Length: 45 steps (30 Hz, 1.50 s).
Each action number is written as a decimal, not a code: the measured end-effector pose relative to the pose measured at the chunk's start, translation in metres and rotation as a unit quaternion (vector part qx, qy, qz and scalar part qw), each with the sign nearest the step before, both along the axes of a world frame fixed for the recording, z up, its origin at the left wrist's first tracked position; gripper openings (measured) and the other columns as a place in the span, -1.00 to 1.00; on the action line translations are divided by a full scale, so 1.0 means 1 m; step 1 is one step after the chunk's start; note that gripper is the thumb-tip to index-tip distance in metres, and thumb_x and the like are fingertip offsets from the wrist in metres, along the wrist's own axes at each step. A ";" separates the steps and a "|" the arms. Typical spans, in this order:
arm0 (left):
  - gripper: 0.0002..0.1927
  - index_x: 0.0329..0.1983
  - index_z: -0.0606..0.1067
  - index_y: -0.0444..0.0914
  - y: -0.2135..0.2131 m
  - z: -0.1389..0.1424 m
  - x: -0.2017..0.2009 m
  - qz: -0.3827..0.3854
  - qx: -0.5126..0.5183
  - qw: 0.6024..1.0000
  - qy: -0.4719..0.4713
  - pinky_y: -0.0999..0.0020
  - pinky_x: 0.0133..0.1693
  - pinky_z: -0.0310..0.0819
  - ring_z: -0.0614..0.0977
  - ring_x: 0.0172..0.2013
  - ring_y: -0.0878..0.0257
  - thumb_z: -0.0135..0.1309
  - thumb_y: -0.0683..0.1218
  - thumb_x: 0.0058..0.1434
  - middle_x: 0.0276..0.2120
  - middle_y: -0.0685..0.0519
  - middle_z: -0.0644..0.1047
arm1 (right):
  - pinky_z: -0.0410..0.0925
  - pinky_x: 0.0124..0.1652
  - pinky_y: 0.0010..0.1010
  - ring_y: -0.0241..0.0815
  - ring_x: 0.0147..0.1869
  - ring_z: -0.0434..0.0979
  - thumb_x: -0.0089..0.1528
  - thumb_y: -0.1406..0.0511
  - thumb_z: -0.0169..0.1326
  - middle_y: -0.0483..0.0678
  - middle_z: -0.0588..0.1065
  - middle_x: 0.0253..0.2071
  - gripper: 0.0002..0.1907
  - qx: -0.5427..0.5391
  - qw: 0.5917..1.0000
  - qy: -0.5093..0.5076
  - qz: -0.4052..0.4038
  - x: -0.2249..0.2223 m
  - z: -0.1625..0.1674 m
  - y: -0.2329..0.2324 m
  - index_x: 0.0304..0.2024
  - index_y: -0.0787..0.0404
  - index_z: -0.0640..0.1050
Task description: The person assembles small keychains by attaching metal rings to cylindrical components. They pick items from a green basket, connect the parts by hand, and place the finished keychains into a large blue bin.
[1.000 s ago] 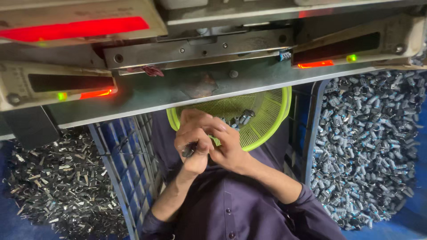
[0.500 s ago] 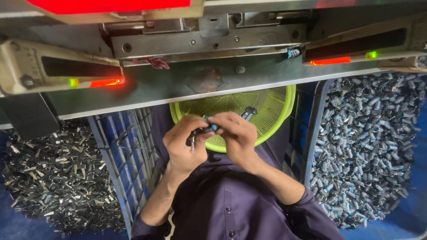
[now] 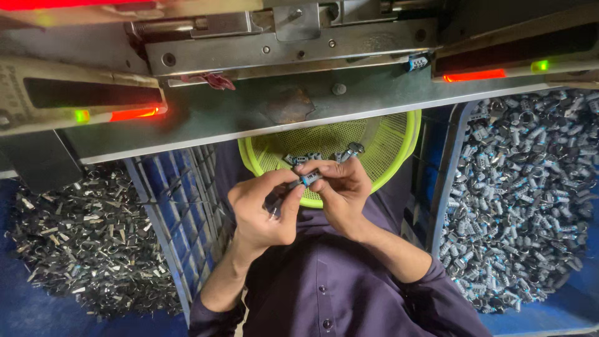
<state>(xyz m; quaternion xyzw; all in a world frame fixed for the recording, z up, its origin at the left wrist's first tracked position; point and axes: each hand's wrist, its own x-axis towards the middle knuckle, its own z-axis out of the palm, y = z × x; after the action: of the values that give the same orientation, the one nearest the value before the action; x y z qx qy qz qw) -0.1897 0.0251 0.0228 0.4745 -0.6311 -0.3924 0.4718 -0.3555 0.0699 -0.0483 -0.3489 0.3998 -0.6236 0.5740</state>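
Observation:
My left hand (image 3: 259, 212) and my right hand (image 3: 342, 193) meet over my lap, just in front of a yellow-green mesh basket (image 3: 390, 146). Their fingertips pinch a small grey metal part with a blue band (image 3: 306, 180) between them. A second dark metal piece (image 3: 272, 205) sits in my left hand's fingers. A few similar parts (image 3: 301, 158) lie inside the basket, and one (image 3: 350, 150) rests near my right hand's knuckles. My purple shirt fills the bottom of the view.
A grey machine table (image 3: 237, 115) with red lights (image 3: 132, 114) and green lights (image 3: 540, 65) spans the top. To the right, a blue crate holds a heap of grey parts with blue bands (image 3: 530, 187). A pile of metal clips (image 3: 81, 243) lies left of a blue crate wall (image 3: 178, 206).
The view has tilted a little. My hands shifted slightly to the right, and the banded part is now held up between both sets of fingertips at the basket's near rim.

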 end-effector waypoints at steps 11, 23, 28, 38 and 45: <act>-0.79 -0.32 0.56 -0.29 -0.007 0.031 0.020 -0.076 -0.020 0.997 -0.013 0.45 -0.41 0.51 0.62 -0.58 0.27 0.34 -0.20 -0.01 -0.58 0.05 0.54 | 0.45 -0.14 -0.38 -0.12 -0.12 0.58 0.25 0.47 0.30 0.17 0.56 -0.18 -0.66 0.143 0.944 -0.289 0.073 0.012 0.000 0.000 -0.10 0.22 0.38; -0.83 -0.34 0.50 -0.30 0.001 -0.021 -0.004 0.008 0.084 0.996 0.039 0.50 -0.43 0.47 0.58 -0.52 0.44 0.26 -0.26 0.03 -0.56 0.11 0.53 | 0.56 -0.25 -0.32 0.00 -0.03 0.64 0.19 0.76 0.00 0.35 0.54 -0.15 -0.65 -0.057 0.989 0.137 0.017 -0.004 -0.001 -0.011 -0.11 0.38 0.32; -0.84 -0.36 0.48 -0.29 0.006 -0.030 -0.009 -0.015 0.091 0.993 0.073 0.52 -0.41 0.45 0.55 -0.50 0.46 0.26 -0.28 0.07 -0.54 0.11 0.52 | 0.61 -0.23 -0.31 0.05 0.05 0.62 0.16 0.78 -0.01 0.37 0.50 -0.10 -0.62 -0.062 0.989 0.120 0.056 -0.013 -0.007 -0.014 -0.10 0.40 0.28; -0.86 -0.44 0.51 -0.25 0.000 -0.025 0.078 -0.220 0.010 0.731 0.646 0.41 -0.60 0.19 0.42 -0.67 0.32 0.27 -0.19 0.15 -0.62 0.09 0.52 | 0.34 -0.23 -0.39 -0.17 -0.22 0.45 0.25 0.63 0.05 0.09 0.48 -0.17 -0.67 0.183 0.925 -0.332 0.037 -0.022 -0.003 -0.018 -0.07 0.18 0.38; -0.83 -0.21 0.60 -0.33 0.005 -0.016 0.070 0.110 0.180 0.970 -0.123 0.44 -0.28 0.49 0.65 -0.38 0.23 0.30 -0.20 0.15 -0.35 -0.03 0.65 | 0.37 -0.26 -0.40 -0.16 -0.23 0.50 0.37 0.45 0.20 0.07 0.51 -0.23 -0.76 0.081 0.970 -0.210 0.087 -0.024 0.024 -0.048 -0.07 0.16 0.38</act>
<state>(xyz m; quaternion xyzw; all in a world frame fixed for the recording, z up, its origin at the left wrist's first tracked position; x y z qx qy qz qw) -0.1194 0.0299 0.0068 0.6628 -0.5474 -0.3838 0.3374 -0.3798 0.0223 -0.0245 -0.1958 0.2878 -0.5957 0.7238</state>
